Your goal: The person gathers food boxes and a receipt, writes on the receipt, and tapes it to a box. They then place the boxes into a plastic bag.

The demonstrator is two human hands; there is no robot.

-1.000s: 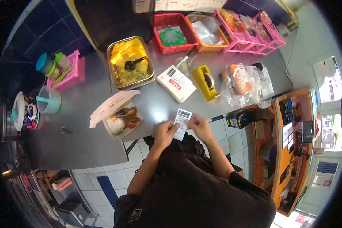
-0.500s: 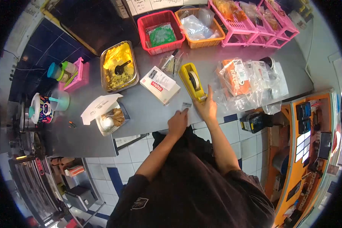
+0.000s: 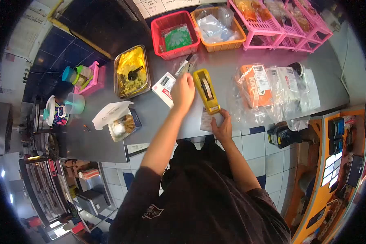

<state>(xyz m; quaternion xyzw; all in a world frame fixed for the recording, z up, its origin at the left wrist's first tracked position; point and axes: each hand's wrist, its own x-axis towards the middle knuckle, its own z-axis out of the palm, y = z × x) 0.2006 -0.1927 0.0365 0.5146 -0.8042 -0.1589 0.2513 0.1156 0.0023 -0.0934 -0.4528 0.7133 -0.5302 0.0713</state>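
Observation:
My left hand [image 3: 184, 92] is closed, with its knuckles up, over the white printed box [image 3: 163, 86], hiding part of it. Whatever its fingers hold, if anything, is hidden. At the counter's front edge, my right hand [image 3: 222, 127] has its thumb against a printed paper slip [image 3: 206, 120], apparently pinching its edge. Just beyond that hand stands a yellow tape dispenser [image 3: 202, 77] with a roll of tape in it. A black marker [image 3: 184, 64] lies on clear plastic behind the white box.
Left are an open carton [image 3: 125, 126] with food and a tray [image 3: 116, 83] of yellow food with a black scoop. Bagged orange box [image 3: 254, 87] is at right. Red basket [image 3: 177, 55], orange basket [image 3: 223, 46] and pink racks [image 3: 264, 30] line the back.
My left hand has moved forward from the counter edge to over the white box. My right hand has drawn back from the dispenser's front, and more of the printed slip shows beside it.

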